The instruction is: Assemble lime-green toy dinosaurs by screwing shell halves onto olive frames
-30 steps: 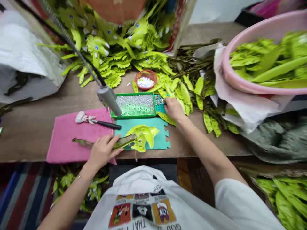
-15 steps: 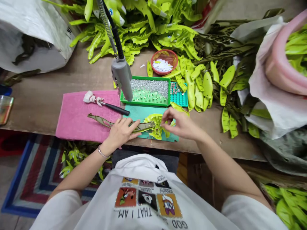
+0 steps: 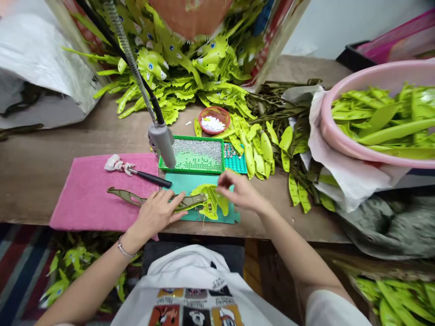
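Observation:
My left hand (image 3: 159, 210) lies over a long olive-green plastic strip (image 3: 127, 195), its fingers and thumb on either side, holding it down. The strip's right end overlaps a yellow-green moulded plastic piece (image 3: 208, 206), hollow side up, on the teal mat (image 3: 185, 180). Just above and right of that piece is my right hand (image 3: 239, 192), with curled fingers and thumb drawn together. Whatever is between those fingertips is too small and blurred to make out. A thin wire or thread hangs at the piece's lower edge.
A black-handled hammer (image 3: 149, 176) with a wrapped head rests on a pink towel (image 3: 84, 190). Behind the mat are a green tray (image 3: 190, 171) of small metal pieces, a blue tray (image 3: 234, 158) and a red basket (image 3: 214, 111). A grey tool (image 3: 161, 142) hangs overhead. A pink tub (image 3: 367, 147) stands right.
The camera view has shifted, and more of the bench's back and the pink tub shows. My left hand stays on the strip; my right hand stays close to the yellow-green piece.

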A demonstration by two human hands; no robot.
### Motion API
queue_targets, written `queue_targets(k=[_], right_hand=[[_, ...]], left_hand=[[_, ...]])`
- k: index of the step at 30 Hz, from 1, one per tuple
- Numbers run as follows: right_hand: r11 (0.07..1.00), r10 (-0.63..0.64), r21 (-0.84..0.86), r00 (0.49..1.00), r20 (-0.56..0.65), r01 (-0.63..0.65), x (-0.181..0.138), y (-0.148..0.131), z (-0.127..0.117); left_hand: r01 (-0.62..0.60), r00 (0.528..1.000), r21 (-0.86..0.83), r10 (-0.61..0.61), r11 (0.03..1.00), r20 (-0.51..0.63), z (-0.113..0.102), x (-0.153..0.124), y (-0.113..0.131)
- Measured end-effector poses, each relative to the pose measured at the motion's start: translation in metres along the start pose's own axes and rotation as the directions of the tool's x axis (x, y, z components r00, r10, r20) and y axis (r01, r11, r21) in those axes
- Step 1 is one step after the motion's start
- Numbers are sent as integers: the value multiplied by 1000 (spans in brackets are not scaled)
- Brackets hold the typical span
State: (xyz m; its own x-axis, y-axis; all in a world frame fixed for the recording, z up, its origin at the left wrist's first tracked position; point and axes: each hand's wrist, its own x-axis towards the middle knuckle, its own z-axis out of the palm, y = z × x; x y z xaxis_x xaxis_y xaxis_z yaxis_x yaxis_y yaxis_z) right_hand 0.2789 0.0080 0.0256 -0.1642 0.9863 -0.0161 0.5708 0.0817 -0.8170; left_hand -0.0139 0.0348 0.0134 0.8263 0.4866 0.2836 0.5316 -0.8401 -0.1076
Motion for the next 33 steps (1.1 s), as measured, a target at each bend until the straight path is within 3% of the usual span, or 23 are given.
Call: queue_targets(k=[2, 4, 9, 12, 14, 16, 19, 21, 23, 28, 33], right_hand=[[992, 15, -117, 963, -268, -47, 19, 24, -14], [964, 4, -244, 917, -398, -110, 39, 49, -22], [875, -48, -466, 936, -348, -129, 69, 87, -23], [857, 3, -474, 922, -388, -202, 69, 82, -22], [902, 41, -378, 912, -408, -209, 61, 66, -22], [970, 61, -199, 934, -351, -138, 43, 41, -19], [996, 29, 91, 997, -70, -22, 9, 0, -9], [987, 6, 159, 997, 78, -18, -11, -20, 2], [991, 23, 124, 991, 132, -40, -24, -29, 14], [990, 137, -41, 982, 129, -133, -31, -26, 35], [962, 274, -48, 951, 143, -270, -24, -20, 43]], left_hand=[[6, 1000, -9, -6, 1000, -7, 0, 0, -1], [11, 1000, -12, -11, 1000, -9, 1, 0, -1], [8, 1000, 0, -8, 1000, 8, 1, 2, 1], [8, 1000, -4, -8, 1000, 25, 0, 3, 1], [12, 999, -13, -11, 1000, 39, -1, 3, 1], [8, 998, -11, -7, 1000, 55, -1, 3, 1], [3, 997, 0, -3, 1000, 83, -2, 4, 1], [0, 996, 9, -1, 1000, 93, -3, 4, 1], [-4, 996, 16, 3, 1000, 90, -5, 4, 2], [-7, 996, 42, 4, 999, 86, -7, 4, 7], [-6, 999, 76, 2, 997, 43, 5, -7, 13]])
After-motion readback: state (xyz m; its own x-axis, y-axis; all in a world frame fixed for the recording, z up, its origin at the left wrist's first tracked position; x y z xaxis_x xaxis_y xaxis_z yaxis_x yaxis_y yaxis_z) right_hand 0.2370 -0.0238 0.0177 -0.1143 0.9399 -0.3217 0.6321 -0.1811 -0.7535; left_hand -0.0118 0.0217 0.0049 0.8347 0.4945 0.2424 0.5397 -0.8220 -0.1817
